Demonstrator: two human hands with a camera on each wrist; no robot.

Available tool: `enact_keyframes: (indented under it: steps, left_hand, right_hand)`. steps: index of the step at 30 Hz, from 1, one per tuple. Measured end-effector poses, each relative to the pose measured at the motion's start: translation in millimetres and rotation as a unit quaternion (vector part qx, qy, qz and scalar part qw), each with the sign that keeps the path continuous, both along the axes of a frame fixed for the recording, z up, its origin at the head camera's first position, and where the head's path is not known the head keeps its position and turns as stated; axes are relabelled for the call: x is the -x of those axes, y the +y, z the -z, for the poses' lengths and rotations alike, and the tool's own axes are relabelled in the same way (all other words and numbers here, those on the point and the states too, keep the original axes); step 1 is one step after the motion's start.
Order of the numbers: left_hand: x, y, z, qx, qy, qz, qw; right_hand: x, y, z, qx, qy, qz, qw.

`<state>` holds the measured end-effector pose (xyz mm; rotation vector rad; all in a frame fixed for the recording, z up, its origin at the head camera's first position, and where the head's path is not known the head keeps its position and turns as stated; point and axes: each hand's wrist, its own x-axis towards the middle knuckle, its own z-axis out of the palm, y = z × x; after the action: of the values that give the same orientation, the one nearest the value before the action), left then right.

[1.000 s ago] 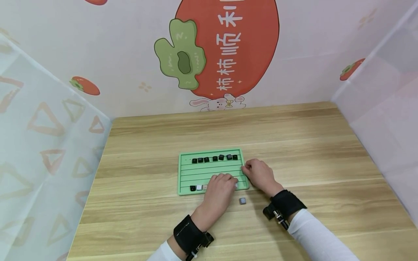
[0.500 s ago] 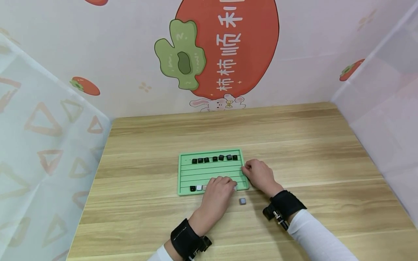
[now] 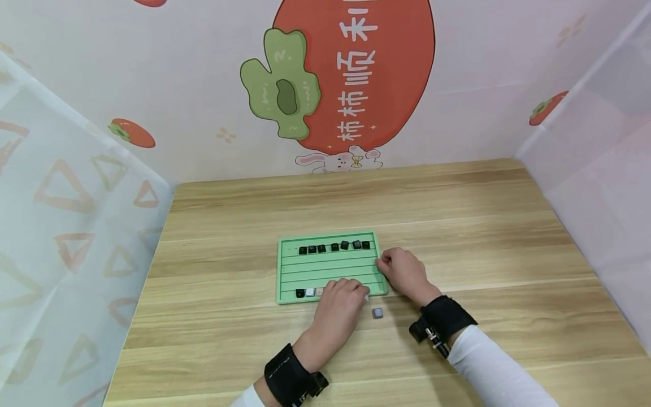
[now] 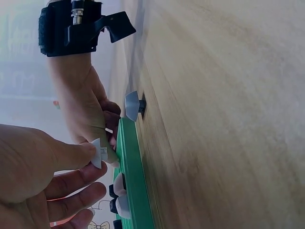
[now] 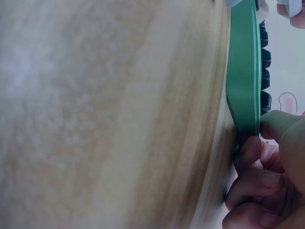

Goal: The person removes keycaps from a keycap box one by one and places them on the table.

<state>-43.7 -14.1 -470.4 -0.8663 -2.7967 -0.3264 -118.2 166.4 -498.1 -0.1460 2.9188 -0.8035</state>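
Note:
My left hand (image 3: 339, 311) is over the near edge of a green tray (image 3: 328, 267) and pinches a white keycap (image 4: 97, 153) between thumb and forefinger. The keycap is tilted, its stem side facing out, and hangs just above the tray. With thumb and curled fingers, my right hand (image 3: 404, 275) grips the tray's right edge. A black keycap (image 3: 300, 293) and a white keycap (image 3: 310, 292) sit at the left of the near row; my left hand hides part of that row. Several black keycaps (image 3: 334, 247) line the far row.
A loose grey keycap (image 3: 377, 313) lies stem down on the wooden table (image 3: 213, 254), just off the tray's near right corner. Printed cloth walls (image 3: 203, 113) stand at the back and both sides.
My left hand has drawn back slightly toward me, and the white keycap it pinches has shifted to the tray's near edge. My right hand stays on the tray's edge.

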Motion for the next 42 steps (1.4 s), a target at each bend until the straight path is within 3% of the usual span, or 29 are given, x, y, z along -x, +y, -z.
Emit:
enact_keyframes:
  steps: [19,42]
  left_hand:
    - [-7.8,0,0.4,0.007,-0.009,0.004,0.9999]
    - [-14.1,4,10.9,0.016,-0.024,0.004,0.9996]
  right_hand:
    - [0.0,0,-1.0,0.002,0.001,-0.003,1.0]
    - [-1.7,0,-3.8,0.014,0.005,-0.007,1.0]
